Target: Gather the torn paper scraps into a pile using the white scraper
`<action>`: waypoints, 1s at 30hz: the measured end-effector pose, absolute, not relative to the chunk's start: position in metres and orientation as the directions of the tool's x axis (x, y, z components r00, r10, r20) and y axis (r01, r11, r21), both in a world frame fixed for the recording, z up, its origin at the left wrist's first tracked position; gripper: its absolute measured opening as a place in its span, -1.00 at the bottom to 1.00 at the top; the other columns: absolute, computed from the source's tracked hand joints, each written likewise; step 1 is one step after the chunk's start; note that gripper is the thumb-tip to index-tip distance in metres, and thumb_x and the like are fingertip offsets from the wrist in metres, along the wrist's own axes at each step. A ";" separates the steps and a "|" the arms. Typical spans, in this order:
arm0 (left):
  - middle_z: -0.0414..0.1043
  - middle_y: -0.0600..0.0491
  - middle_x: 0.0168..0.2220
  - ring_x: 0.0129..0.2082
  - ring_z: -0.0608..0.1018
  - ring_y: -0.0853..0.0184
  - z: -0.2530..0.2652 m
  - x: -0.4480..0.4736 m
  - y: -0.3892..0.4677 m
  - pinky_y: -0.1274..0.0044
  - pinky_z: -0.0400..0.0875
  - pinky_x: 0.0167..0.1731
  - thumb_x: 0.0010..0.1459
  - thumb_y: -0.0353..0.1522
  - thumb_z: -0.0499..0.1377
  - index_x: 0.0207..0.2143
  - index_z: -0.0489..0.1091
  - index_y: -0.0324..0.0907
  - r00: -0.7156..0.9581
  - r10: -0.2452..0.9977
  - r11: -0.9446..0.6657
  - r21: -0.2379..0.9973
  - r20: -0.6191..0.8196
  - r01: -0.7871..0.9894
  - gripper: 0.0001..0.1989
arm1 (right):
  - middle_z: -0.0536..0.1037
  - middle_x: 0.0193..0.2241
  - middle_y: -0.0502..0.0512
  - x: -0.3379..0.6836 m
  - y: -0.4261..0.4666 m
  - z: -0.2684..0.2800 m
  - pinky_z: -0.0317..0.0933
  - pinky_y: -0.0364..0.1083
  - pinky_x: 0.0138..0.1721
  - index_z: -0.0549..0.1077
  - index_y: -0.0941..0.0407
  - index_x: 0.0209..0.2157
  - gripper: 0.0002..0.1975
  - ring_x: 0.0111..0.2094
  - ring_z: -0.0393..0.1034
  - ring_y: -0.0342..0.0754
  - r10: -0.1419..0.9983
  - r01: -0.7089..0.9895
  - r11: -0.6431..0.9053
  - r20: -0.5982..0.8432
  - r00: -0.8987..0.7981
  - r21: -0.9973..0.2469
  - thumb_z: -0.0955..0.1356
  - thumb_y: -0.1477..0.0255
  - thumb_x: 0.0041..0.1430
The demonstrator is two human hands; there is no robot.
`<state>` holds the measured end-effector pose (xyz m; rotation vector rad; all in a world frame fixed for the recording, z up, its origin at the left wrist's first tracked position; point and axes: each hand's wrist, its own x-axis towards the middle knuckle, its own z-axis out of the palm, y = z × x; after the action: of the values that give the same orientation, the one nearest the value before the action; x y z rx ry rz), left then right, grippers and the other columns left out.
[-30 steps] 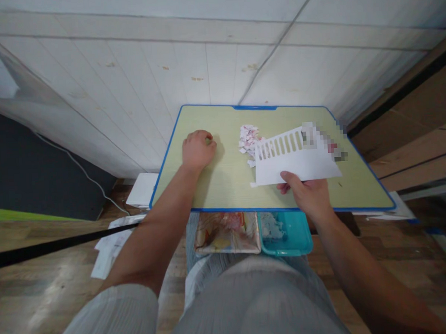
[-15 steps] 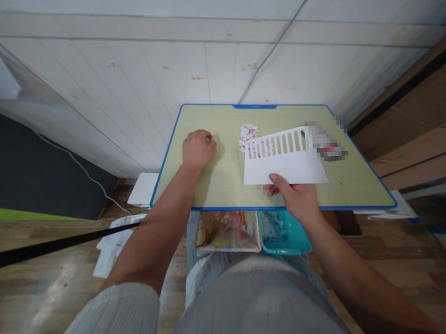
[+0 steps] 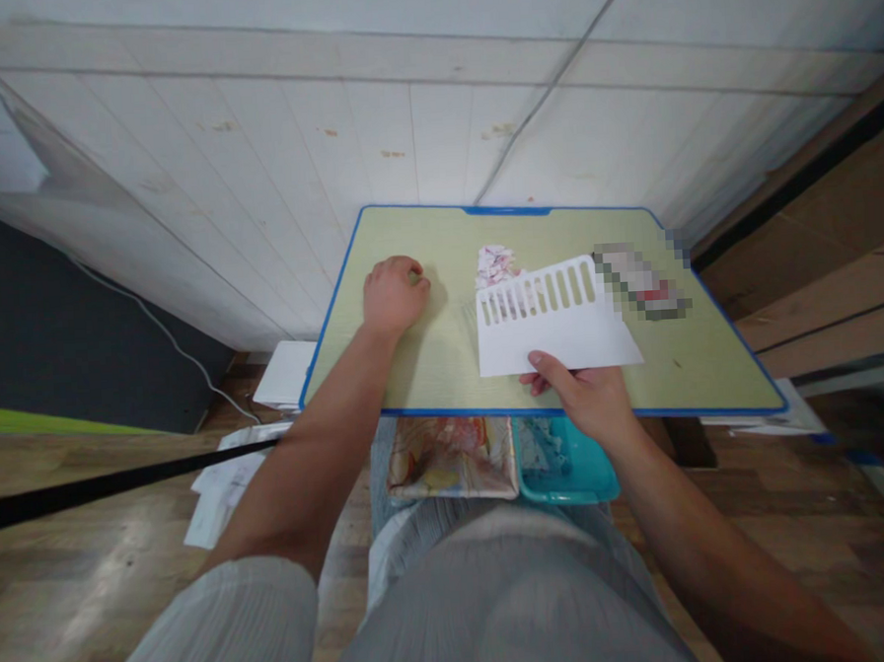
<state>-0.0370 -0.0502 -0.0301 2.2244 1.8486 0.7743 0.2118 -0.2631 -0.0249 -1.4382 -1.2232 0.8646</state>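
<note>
My right hand [image 3: 586, 395] is closed on a white slotted sheet [image 3: 550, 343], its thumb on top and its fingers underneath. A row of long rounded openings runs along the sheet's far side, and the tabletop and some scraps show through them. Just beyond the sheet lies a small heap of pinkish-white scraps [image 3: 496, 264], partly covered by it. On the left part of the small table [image 3: 444, 370], my left hand [image 3: 396, 292] rests with its fingers curled in a loose fist, and nothing shows in it.
A blurred-out flat object [image 3: 639, 279] lies on the table's right side. Below the front edge, a patterned open container [image 3: 450, 489] and a turquoise basket [image 3: 569, 490] sit by my lap. A white wall [image 3: 315, 170] stands behind, cardboard boxes [image 3: 816, 262] at right.
The slotted sheet has shifted slightly left and toward me in my right hand, and turned a little. More of the scrap heap shows. My left hand stays nearly where it was.
</note>
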 end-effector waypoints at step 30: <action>0.78 -0.19 0.32 0.40 0.68 -0.12 -0.026 -0.035 -0.054 0.12 0.50 0.51 0.47 -0.40 0.25 0.09 0.72 -0.07 0.107 0.958 -0.219 0.434 0.267 0.874 -0.72 | 0.71 -0.55 0.11 0.220 -0.273 -0.017 0.62 0.04 -0.45 0.63 0.02 -0.41 -0.60 -0.59 0.59 0.07 0.945 0.166 0.030 0.082 0.318 -0.986 0.66 0.02 0.23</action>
<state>-0.0351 -0.0537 -0.0262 2.2070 1.8488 0.7472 0.2202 -0.2729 -0.0167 -1.4192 -1.0976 0.8421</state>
